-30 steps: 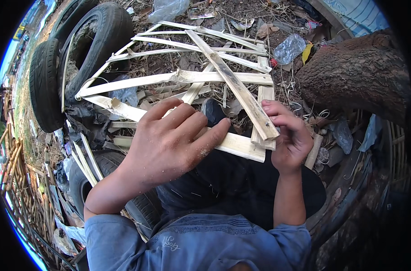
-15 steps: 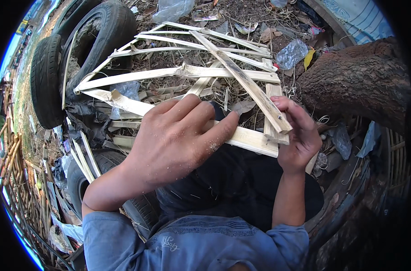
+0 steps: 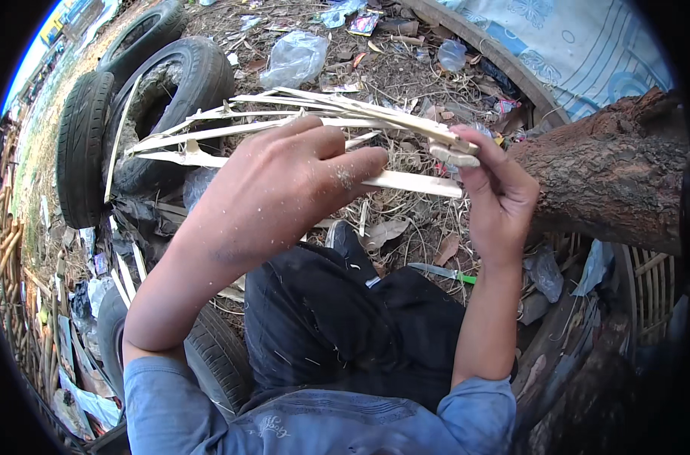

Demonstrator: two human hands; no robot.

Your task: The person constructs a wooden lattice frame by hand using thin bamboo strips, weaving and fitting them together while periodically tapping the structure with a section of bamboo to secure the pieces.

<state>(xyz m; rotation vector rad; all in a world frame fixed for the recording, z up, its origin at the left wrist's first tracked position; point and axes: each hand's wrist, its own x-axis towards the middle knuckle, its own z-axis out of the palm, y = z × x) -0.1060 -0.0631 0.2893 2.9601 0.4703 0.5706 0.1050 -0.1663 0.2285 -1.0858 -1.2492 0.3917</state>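
Observation:
A frame of pale split wooden strips (image 3: 419, 184), bamboo-like, is held up in front of me, tilted so that it shows almost edge-on. My left hand (image 3: 292, 178) is closed round its near strip, with dust on the skin and the fingertips hidden beneath. At the frame's right end, my right hand (image 3: 500, 178) pinches the stacked strip ends between thumb and fingers. A knife (image 3: 443, 273) with a bright green handle lies on the ground below, beyond my knees.
Old tyres (image 3: 186, 98) lie at the left, another tyre (image 3: 216, 349) beside my left leg. A thick tree trunk (image 3: 610, 167) juts in from the right. Clear plastic bags (image 3: 295, 59) and leaves litter the soil. A patterned blue-white sheet (image 3: 564, 45) covers the far right.
Both hands have lifted the frame and tipped it from a face-on view to nearly edge-on. My legs and the green-handled knife now show below it.

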